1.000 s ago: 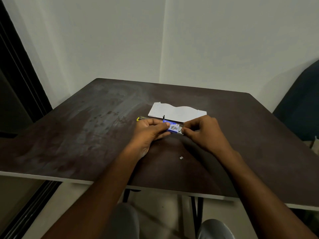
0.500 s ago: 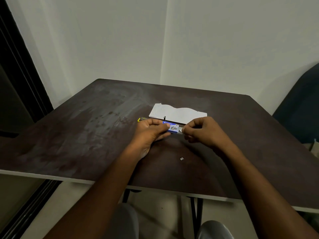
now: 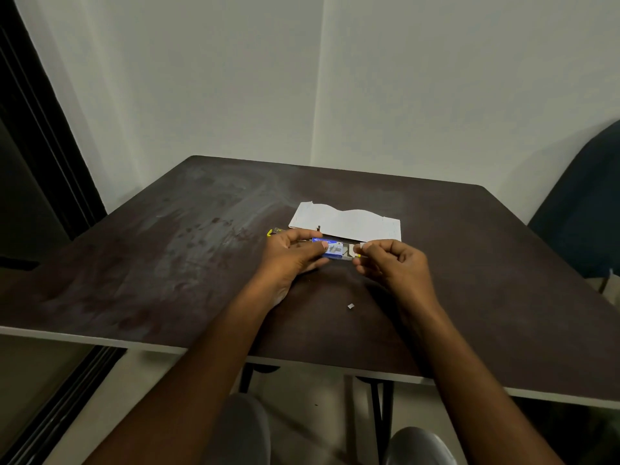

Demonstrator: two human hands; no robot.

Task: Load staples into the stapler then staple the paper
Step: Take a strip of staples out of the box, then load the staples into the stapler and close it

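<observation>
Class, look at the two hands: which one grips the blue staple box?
The left hand grips the blue staple box; the right hand only pinches the inner tray's end.

paper (image 3: 349, 224) lies behind staple box (image 3: 328, 248) (on table (image 3: 167, 263)).

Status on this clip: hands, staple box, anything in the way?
Left hand grips blue staple box. Right hand pinches its inner tray, slid partway out. Paper lies behind, untouched. Small loose piece on table, clear of hands.
</observation>
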